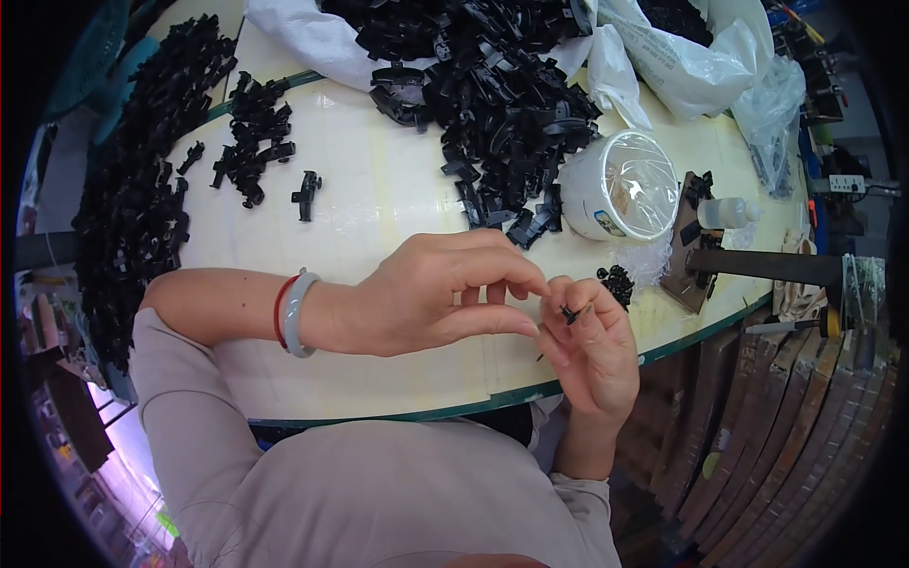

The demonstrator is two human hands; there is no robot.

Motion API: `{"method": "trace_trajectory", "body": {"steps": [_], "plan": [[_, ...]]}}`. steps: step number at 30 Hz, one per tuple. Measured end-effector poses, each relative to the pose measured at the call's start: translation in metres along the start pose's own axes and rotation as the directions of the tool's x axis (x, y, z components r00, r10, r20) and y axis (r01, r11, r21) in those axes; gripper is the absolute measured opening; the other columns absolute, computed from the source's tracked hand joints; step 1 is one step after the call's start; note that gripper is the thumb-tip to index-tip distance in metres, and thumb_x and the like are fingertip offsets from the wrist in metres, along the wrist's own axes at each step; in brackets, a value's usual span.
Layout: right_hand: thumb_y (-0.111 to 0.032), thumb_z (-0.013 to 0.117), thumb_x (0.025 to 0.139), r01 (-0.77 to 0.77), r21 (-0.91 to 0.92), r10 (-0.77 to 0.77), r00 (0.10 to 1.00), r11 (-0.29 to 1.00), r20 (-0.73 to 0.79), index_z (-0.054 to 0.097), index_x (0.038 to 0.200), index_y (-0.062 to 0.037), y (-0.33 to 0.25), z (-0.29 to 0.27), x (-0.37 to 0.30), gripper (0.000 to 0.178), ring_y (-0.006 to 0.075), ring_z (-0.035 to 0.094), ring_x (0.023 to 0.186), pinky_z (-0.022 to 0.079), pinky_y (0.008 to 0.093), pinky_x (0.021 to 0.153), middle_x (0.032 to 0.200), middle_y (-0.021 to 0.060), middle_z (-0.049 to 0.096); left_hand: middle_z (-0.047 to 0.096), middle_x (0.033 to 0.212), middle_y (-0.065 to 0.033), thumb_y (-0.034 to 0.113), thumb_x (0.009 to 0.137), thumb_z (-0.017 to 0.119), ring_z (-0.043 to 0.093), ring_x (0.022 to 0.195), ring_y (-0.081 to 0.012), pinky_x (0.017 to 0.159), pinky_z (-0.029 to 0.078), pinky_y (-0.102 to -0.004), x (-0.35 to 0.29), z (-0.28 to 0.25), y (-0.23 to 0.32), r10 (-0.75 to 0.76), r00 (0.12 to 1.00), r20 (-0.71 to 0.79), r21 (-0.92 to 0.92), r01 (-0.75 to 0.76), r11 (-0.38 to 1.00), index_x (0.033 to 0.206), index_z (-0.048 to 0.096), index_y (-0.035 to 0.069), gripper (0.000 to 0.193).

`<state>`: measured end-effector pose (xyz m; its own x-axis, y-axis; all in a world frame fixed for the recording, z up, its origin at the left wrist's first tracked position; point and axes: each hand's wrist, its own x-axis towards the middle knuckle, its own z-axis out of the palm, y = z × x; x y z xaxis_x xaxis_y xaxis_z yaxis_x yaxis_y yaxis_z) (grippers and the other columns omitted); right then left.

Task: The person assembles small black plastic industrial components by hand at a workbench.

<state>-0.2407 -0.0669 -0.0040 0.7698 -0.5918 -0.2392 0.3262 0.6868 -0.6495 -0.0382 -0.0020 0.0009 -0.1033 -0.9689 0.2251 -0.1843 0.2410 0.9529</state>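
Note:
My right hand (598, 352) pinches a small black plastic part (569, 314) between thumb and fingers, just in from the table's near edge. From the left comes my left hand (426, 289), its thumb and forefinger apart and curved toward the right hand's fingertips. Nothing shows between the fingers of the left hand. Close beyond the right hand sits a little pile of tiny black parts (616, 284). A single black plastic piece (306, 196) lies apart on the table, beyond my left forearm.
A large heap of black plastic pieces (502, 123) covers the far middle. More pieces (142, 170) line the left edge, beside a small cluster (254, 137). A white tub (592, 194) with clear film, a small bottle (727, 213) and a metal bar (767, 265) stand right.

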Motion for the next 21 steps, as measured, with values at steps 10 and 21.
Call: {"method": "trace_trajectory", "body": {"steps": [10,21], "plan": [[-0.001,0.060,0.089,0.218,-0.468,-0.319,0.936,0.857,-0.147,0.059,0.102,0.0023,0.026,0.020,0.006,0.014,0.0146,0.059,0.074,0.049,0.0259,0.065,0.097,0.0062,0.061,0.065,0.085,-0.0051,0.011,0.087,0.067,0.061,0.067,-0.0081,0.055,0.050,-0.0205,-0.007,-0.005,-0.005,-0.188,0.981,0.052,-0.127,0.193,0.973,0.096,0.065,0.000,0.015],[0.009,0.072,0.068,0.493,-0.868,-0.513,0.733,-0.051,0.446,0.068,0.093,0.0047,0.016,0.012,0.007,0.026,0.0245,0.066,0.075,0.054,0.0299,0.064,0.090,0.0152,0.067,0.062,0.076,-0.0026,0.017,0.089,0.065,0.061,0.065,-0.0093,0.054,0.049,-0.0219,-0.001,-0.023,-0.002,-0.575,0.750,0.326,-0.366,0.661,0.655,0.095,0.064,0.001,0.017]]}}
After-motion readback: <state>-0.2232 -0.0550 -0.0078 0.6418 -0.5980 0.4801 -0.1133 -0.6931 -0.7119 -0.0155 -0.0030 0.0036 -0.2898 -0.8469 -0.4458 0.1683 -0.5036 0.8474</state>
